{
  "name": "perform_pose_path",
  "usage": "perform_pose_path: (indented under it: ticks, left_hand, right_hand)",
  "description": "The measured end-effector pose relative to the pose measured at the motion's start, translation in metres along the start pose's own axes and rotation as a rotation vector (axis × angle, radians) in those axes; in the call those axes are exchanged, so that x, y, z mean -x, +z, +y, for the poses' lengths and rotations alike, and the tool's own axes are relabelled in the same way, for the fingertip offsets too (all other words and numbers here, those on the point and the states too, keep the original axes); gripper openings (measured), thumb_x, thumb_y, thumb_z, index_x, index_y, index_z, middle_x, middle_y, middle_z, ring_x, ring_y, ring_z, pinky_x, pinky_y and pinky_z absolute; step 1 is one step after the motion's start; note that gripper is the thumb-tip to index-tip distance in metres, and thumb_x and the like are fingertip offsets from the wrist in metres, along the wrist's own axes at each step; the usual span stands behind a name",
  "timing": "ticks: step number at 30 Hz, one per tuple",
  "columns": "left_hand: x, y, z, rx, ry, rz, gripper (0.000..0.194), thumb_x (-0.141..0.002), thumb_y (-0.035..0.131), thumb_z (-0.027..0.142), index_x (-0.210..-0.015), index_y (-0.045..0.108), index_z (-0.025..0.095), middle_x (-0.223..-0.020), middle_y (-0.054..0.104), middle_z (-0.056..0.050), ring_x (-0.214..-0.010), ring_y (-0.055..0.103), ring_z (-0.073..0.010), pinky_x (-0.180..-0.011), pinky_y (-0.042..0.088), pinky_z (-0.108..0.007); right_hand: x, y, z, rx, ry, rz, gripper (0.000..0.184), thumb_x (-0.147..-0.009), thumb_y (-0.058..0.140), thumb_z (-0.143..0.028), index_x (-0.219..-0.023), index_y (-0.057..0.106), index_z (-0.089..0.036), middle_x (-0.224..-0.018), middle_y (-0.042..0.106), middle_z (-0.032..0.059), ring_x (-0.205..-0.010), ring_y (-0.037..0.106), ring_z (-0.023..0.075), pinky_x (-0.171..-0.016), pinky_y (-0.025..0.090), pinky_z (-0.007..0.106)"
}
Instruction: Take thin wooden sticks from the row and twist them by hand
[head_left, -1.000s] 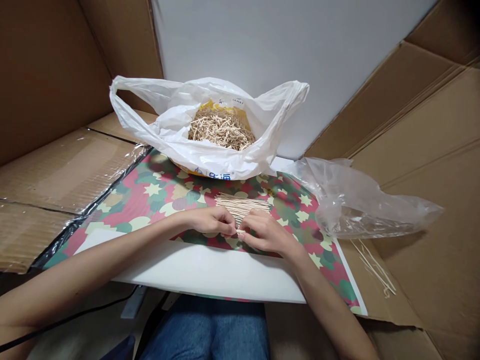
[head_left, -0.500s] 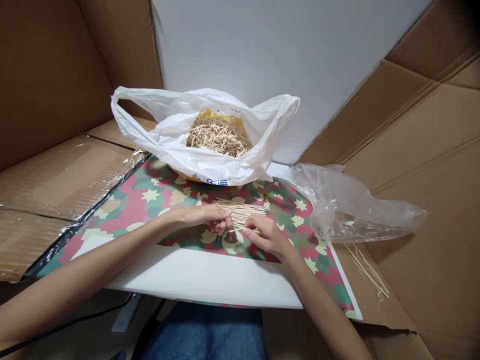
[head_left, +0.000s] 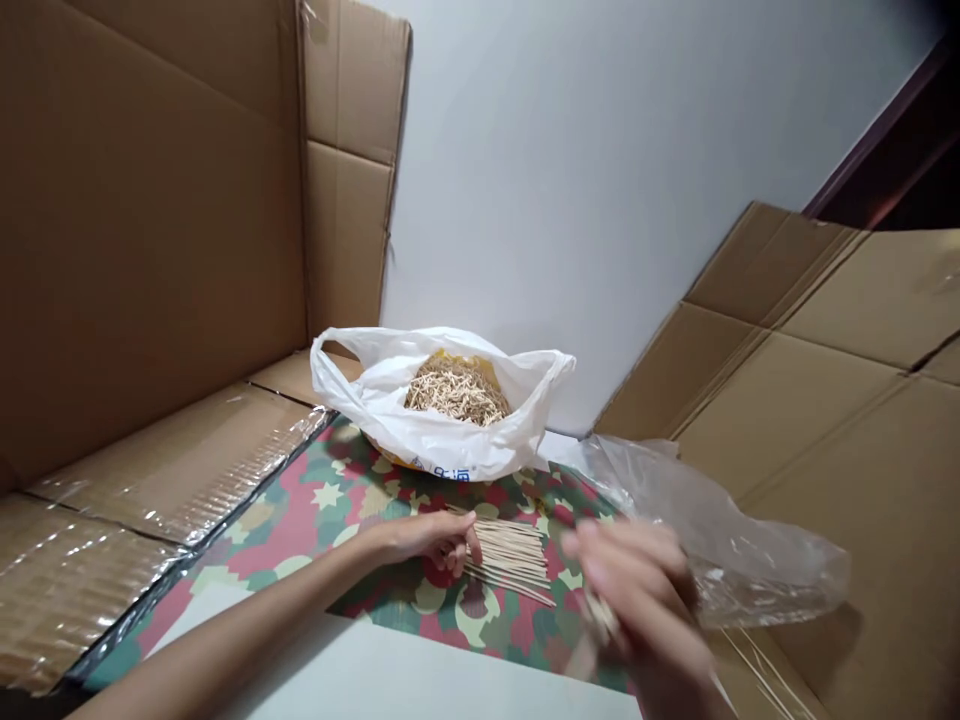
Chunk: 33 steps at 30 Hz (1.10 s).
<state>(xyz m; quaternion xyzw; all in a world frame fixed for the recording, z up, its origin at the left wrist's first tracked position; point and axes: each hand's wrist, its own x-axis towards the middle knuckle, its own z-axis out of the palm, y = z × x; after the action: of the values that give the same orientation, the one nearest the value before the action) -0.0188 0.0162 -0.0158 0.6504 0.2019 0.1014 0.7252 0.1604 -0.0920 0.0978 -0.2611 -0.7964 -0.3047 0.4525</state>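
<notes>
Roughly crosswise, thin sticks [head_left: 517,555], right ends slightly nearer.

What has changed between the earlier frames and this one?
The right hand has left the near edge of the row of sticks, moving right and up toward the camera; something pale, too blurred to identify, shows at its fingers. The view has tilted upward. The left hand stays by the row's left end; the white bag stays behind it.
</notes>
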Motion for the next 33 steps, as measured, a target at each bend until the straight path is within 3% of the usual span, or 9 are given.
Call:
perform_pose_path:
  ticks: [1,4,6,10,13,17,23,29,33]
  left_hand:
    - [0.001,0.001,0.001,-0.025,-0.001,0.006,0.057,-0.081,0.033,0.063,-0.082,0.060,0.012,-0.062,0.048,-0.001,-0.061,0.051,-0.0137,-0.052,0.033,-0.022]
    - [0.005,0.002,0.006,-0.161,0.039,0.035,0.061,-0.082,0.026,0.064,-0.082,0.059,0.012,-0.061,0.051,-0.003,-0.059,0.052,-0.0138,-0.052,0.035,-0.022]
    - [0.007,0.001,0.009,-0.277,0.093,0.064,0.063,-0.084,0.021,0.062,-0.083,0.059,0.012,-0.062,0.054,-0.004,-0.058,0.051,-0.0139,-0.053,0.038,-0.023]
    - [0.006,-0.002,0.011,-0.453,0.199,0.201,0.051,-0.086,0.028,0.053,-0.079,0.059,0.012,-0.064,0.054,-0.003,-0.060,0.050,-0.0127,-0.057,0.040,-0.023]
    - [0.004,-0.006,0.007,-0.608,0.258,0.382,0.039,-0.086,0.036,0.043,-0.069,0.054,0.013,-0.062,0.051,-0.001,-0.060,0.045,-0.0118,-0.056,0.036,-0.022]
    - [0.000,-0.011,-0.001,-0.831,0.284,0.536,0.029,-0.084,0.041,0.030,-0.062,0.052,0.014,-0.060,0.049,-0.002,-0.060,0.043,-0.0132,-0.059,0.032,-0.024]
    - [-0.002,-0.017,-0.008,-1.032,0.266,0.555,0.030,-0.082,0.044,0.040,-0.087,0.060,0.014,-0.074,0.058,-0.007,-0.072,0.053,-0.0200,-0.066,0.036,-0.028]
    - [-0.011,-0.009,-0.011,-1.379,0.231,0.488,0.093,-0.058,0.051,0.075,-0.127,0.042,0.014,-0.116,0.048,-0.017,-0.108,0.042,-0.0360,-0.093,0.029,-0.046]
    - [-0.019,-0.004,-0.013,-1.420,0.204,0.428,0.077,-0.062,0.054,0.067,-0.120,0.049,0.017,-0.111,0.050,-0.014,-0.104,0.044,-0.0336,-0.090,0.032,-0.044]
  right_hand:
    - [-0.015,0.012,0.010,0.065,-0.033,0.051,0.018,-0.088,0.044,-0.019,-0.105,0.046,-0.025,-0.074,0.056,0.0012,-0.070,0.052,0.0170,-0.062,0.041,0.031]
    - [-0.046,0.046,0.038,0.306,0.145,-0.170,0.024,-0.089,0.043,-0.035,-0.109,0.044,-0.022,-0.082,0.057,0.0062,-0.071,0.051,0.0213,-0.059,0.040,0.033]
    - [-0.045,0.056,0.048,0.317,0.267,-0.266,0.026,-0.089,0.043,-0.037,-0.108,0.043,-0.020,-0.087,0.056,0.0077,-0.076,0.052,0.0226,-0.063,0.042,0.035]
    - [0.004,0.055,0.048,0.099,0.353,-0.310,0.014,-0.088,0.039,-0.020,-0.101,0.043,-0.020,-0.085,0.052,0.0061,-0.076,0.053,0.0195,-0.069,0.044,0.033]
    - [0.056,0.059,0.043,0.015,0.408,-0.378,0.019,-0.082,0.032,-0.009,-0.094,0.043,-0.020,-0.083,0.051,0.0067,-0.078,0.053,0.0199,-0.069,0.045,0.032]
    - [0.106,0.071,0.036,0.009,0.522,-0.585,0.014,-0.083,0.035,-0.015,-0.089,0.046,-0.019,-0.084,0.053,0.0084,-0.080,0.052,0.0223,-0.071,0.044,0.034]
    - [0.124,0.069,0.047,0.017,0.620,-0.811,0.014,-0.086,0.042,-0.029,-0.084,0.054,-0.022,-0.083,0.054,0.0053,-0.082,0.049,0.0229,-0.074,0.040,0.036]
    - [0.130,0.067,0.061,-0.024,0.702,-0.932,0.026,-0.087,0.041,-0.045,-0.101,0.052,-0.026,-0.094,0.049,0.0052,-0.092,0.044,0.0245,-0.084,0.037,0.040]
    - [0.128,0.069,0.055,-0.148,0.699,-1.014,0.034,-0.085,0.041,-0.053,-0.105,0.048,-0.027,-0.096,0.047,0.0048,-0.096,0.041,0.0247,-0.089,0.035,0.042]
